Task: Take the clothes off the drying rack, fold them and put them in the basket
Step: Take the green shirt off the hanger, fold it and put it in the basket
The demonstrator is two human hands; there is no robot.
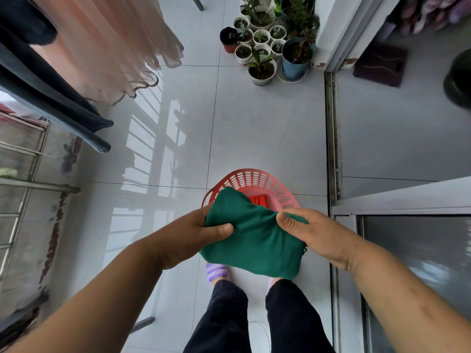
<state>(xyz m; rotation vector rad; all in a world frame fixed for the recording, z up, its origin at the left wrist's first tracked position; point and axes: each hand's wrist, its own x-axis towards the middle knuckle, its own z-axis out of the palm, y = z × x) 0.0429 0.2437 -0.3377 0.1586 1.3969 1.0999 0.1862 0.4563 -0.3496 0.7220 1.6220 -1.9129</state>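
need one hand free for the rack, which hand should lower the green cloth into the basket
Left, narrowly. Both hands pinch the green cloth over the red basket; the left hand grips midway down its side, the right hand nearer an upper corner, so the fold may hold better.

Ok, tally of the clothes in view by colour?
Green: 1, green cloth, gripped by left hand and right hand
Red: 1, red garment, in the basket
Pink: 1, pink dress, hanging
Dark: 2, dark trousers and black garment, hanging
Total: 5
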